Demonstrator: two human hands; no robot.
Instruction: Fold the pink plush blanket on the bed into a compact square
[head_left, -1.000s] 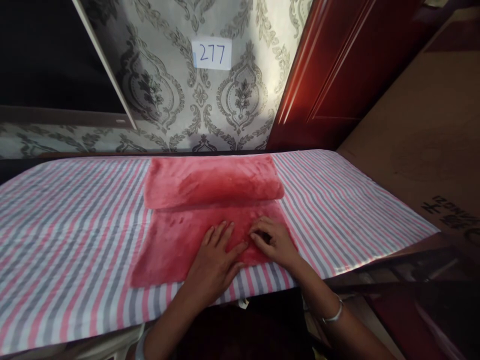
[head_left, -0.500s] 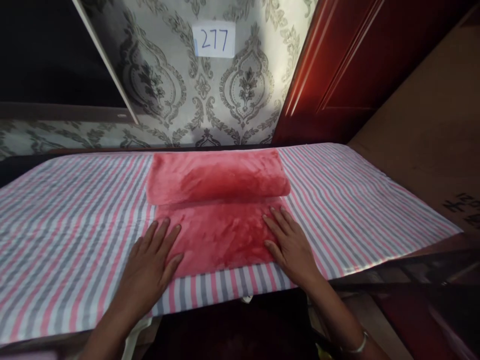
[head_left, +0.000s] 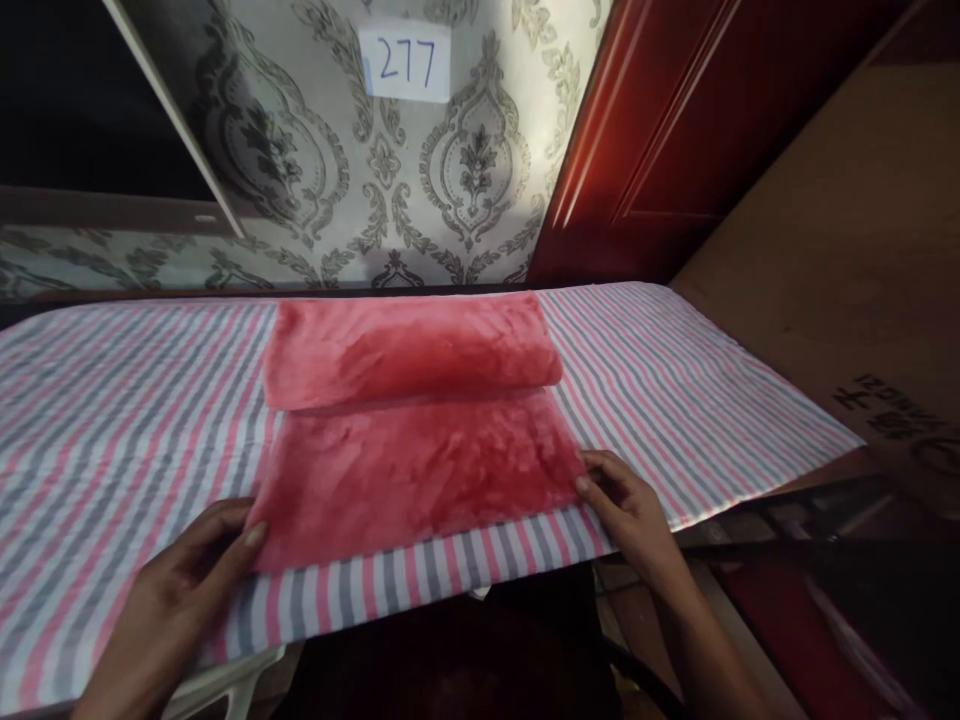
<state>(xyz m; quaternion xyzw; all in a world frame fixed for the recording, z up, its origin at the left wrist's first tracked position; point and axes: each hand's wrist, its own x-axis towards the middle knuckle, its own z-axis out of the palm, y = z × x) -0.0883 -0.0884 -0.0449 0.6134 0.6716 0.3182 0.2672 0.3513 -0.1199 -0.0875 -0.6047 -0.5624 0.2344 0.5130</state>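
Note:
A coral-pink plush blanket (head_left: 420,470) lies on a striped cloth (head_left: 172,400). Its far part is folded over into a thick, rounded band, while the near part is flat. At the near left corner my left hand (head_left: 180,585) pinches the blanket's edge between thumb and fingers. My right hand (head_left: 630,510) grips the right edge close to the near corner, thumb on top. The fingers underneath are partly hidden by the fabric and the hands.
The pink, grey and white striped cloth covers the table up to its front edge. Behind stand a patterned wall (head_left: 382,220) with a paper marked 277 (head_left: 406,62), a dark screen (head_left: 90,110) and a red panel (head_left: 637,130). A cardboard box (head_left: 832,240) borders the right side.
Both hands have moved outward from lying flat on the blanket and closed on its near corners. The near part looks smoother and spread wider. The view has shifted slightly right.

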